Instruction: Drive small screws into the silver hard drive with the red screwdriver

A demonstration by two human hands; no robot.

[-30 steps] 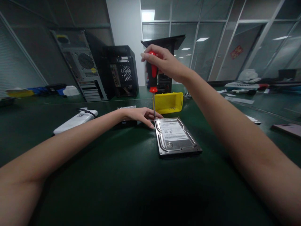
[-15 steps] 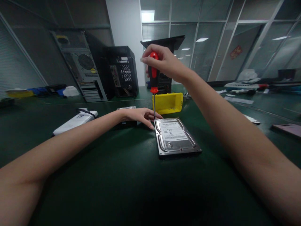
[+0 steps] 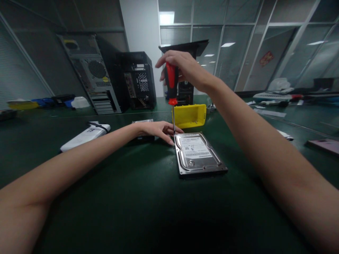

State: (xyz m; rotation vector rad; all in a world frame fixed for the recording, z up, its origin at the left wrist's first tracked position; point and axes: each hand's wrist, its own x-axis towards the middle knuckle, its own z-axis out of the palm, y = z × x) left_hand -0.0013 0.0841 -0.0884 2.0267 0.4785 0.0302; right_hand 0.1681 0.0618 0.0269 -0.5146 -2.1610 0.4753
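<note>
A silver hard drive (image 3: 197,151) with a white label lies flat on the dark green table (image 3: 148,204). My right hand (image 3: 180,67) is closed round the top of a red and black screwdriver (image 3: 172,83), which stands nearly upright with its tip at the drive's far left corner. Beside that corner rests my left hand (image 3: 162,130), its thumb at the drive's left edge and its fingers apart behind the screwdriver shaft. Part of a second drive (image 3: 144,138) shows beneath and behind my left wrist.
Just behind the drive stands a yellow bin (image 3: 189,116). Computer cases (image 3: 137,81) line the back left. A white box with a black strap (image 3: 84,137) lies at the left, a pink phone (image 3: 324,145) at the far right.
The screwdriver's handle has tilted slightly to the left, and the fingers of my right hand have shifted over its top. My left hand and the drive look unchanged.
</note>
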